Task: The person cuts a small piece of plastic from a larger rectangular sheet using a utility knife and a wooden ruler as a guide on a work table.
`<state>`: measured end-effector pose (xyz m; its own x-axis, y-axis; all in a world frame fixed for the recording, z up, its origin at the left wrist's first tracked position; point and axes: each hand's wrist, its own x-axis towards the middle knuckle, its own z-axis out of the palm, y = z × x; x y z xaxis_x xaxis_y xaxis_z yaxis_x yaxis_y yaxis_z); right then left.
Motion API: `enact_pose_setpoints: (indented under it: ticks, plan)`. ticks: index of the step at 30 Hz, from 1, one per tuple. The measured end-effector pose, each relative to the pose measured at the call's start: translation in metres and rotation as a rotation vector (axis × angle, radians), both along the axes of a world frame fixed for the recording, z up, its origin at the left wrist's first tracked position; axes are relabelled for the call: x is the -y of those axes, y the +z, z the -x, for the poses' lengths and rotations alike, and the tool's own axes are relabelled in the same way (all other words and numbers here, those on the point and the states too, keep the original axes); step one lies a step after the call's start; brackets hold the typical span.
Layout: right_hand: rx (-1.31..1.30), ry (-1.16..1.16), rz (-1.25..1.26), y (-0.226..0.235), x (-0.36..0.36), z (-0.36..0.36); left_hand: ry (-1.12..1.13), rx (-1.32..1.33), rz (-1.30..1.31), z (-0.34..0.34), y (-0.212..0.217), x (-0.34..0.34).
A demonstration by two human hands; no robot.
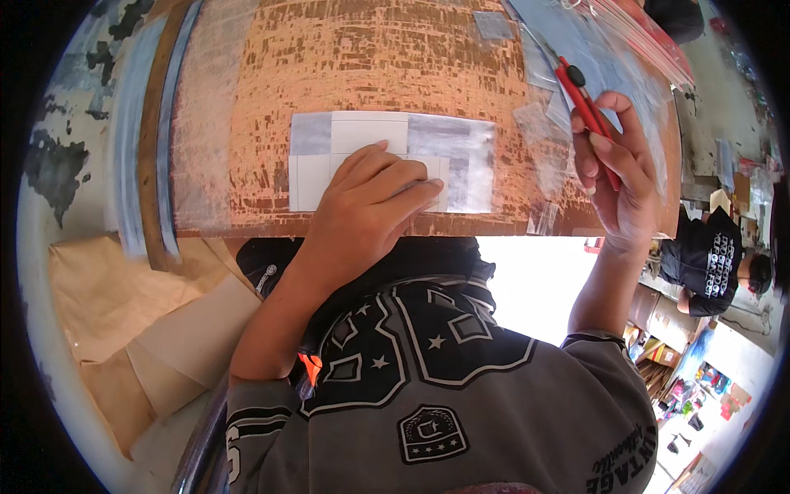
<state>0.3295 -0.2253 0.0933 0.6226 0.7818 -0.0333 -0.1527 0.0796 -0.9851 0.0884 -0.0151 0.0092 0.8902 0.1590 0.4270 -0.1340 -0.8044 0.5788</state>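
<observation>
A white cut-out card (368,130) with thin ruled lines lies on a silvery grey sheet (469,156) near the front edge of the worktable. My left hand (370,198) rests on the card with its fingers stretched forward and pressing it flat. Over the right side of the table, my right hand (621,156) is closed round a red utility knife (586,103) with a black slider. The blade end points up and to the left, away from the card. Part of the card is hidden under my left hand.
The worktable (280,74) has a worn, scored brown top. Clear plastic scraps (539,123) and a bluish plastic sheet (609,49) lie at its right. A wooden strip (156,123) runs along the left. Brown paper (107,288) lies below left. Another person (712,255) is at far right.
</observation>
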Motion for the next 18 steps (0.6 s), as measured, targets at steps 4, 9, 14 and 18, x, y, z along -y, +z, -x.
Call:
enact_pose_setpoints:
  ticks: [4, 9, 14, 18]
  plan:
    - [0.153, -0.019, 0.012, 0.002, 0.0, 0.001, -0.007, -0.013, 0.012, 0.001, 0.001, 0.0]
    - [0.475, 0.048, 0.028, 0.012, -0.011, -0.015, 0.011, 0.02, -0.003, 0.005, -0.005, -0.001]
    - [0.748, 0.07, -0.033, 0.032, -0.036, -0.013, -0.02, 0.031, 0.012, 0.004, -0.009, -0.002]
    - [0.915, -0.196, 0.0, 0.029, -0.06, -0.016, -0.028, 0.052, 0.019, 0.008, -0.013, -0.003]
